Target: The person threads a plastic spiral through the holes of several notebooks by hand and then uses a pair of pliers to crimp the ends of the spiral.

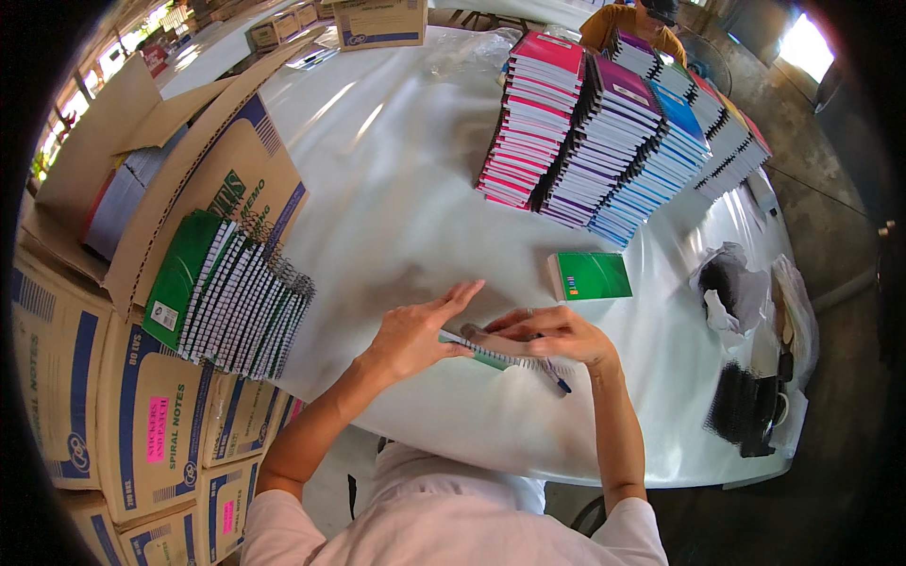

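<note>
A small spiral notebook with a green cover [489, 359] lies at the table's near edge, its wire coil running along the side toward me. My left hand [412, 338] is at its left end, fingers stretched out and thumb at the notebook's edge. Bent over the coil and the notebook's right part are the fingers of my right hand [562, 337], slightly blurred; they hide much of it. A pen with a dark blue end [562, 383] sticks out below the right hand; whether it is held cannot be seen. Just beyond lies a green pad [593, 275].
Green spiral notebooks [247, 300] stand stacked on the left beside an open carton [236, 179]. Tall stacks of pink [536, 118], purple and blue notebooks rise at the far right, with a person [623, 26] behind them. Black coils [729, 404] and crumpled plastic [741, 283] lie right.
</note>
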A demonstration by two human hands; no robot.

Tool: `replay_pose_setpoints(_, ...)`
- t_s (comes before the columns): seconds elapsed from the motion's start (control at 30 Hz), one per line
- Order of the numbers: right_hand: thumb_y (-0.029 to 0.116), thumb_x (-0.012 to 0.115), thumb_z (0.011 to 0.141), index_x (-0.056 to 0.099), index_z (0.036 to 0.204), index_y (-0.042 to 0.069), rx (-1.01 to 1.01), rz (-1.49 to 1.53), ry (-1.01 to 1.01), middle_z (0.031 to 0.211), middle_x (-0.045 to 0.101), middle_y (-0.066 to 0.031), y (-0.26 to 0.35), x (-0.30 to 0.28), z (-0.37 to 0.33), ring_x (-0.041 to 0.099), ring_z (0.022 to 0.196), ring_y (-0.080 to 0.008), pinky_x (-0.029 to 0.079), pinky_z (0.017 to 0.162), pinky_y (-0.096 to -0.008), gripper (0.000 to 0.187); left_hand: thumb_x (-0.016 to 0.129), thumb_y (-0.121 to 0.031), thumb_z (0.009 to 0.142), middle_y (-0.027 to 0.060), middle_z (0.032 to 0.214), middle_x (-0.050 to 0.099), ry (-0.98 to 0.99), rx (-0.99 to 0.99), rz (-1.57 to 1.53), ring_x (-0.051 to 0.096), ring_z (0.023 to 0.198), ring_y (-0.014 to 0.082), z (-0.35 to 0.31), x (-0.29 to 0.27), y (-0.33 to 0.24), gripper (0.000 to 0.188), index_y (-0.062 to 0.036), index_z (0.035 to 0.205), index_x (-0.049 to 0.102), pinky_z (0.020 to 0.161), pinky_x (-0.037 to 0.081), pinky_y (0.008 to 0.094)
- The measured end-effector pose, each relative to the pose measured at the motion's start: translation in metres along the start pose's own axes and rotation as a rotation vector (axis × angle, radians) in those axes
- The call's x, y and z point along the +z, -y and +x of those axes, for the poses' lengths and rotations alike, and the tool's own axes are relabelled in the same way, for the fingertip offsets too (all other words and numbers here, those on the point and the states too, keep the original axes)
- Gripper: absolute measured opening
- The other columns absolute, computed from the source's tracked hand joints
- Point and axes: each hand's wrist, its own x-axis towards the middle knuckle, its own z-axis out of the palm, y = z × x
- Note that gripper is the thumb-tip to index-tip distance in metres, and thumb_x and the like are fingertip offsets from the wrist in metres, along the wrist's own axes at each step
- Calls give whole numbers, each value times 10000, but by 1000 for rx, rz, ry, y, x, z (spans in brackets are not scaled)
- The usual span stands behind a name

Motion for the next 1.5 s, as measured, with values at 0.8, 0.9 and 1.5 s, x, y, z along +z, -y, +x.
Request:
replay_pose_setpoints(0.8, 394, 678, 858, 710, 1117, -12, 136, -252, -13, 1184, 657, -176, 15, 10, 36, 603, 1094, -282, 444, 965, -359, 483, 839, -148, 691, 156, 1509, 399, -333, -115, -747, 558, 1249, 298, -14, 45, 25, 1141, -216, 1559, 100, 976, 529, 375)
replay_pose_setpoints(0.9, 359, 688, 860, 706, 1120, -11, 201, -320, -43, 1188, 656, -176, 17, 17, 40, 610, 1090, -288, 453, 959, -356, 453, 839, -165, 712, 141, 1490, 435, -314, -91, -754, 567, 1241, 280, -15, 52, 32, 1076, -194, 1552, 166, 954, 530, 364)
replay_pose_setpoints(1.5, 194, 750, 792, 546, 1339, 150, 163, -1303, -708, 1329, 483, -159, -39, 69, -70, 482, 1202, -330, 353, 1011, -497, 585, 610, -253, 943, 103, 1514, 408, -305, -5, -142, 352, 1406, 357, -20, 55, 10, 665, -133, 1518, 299, 1143, 290, 524)
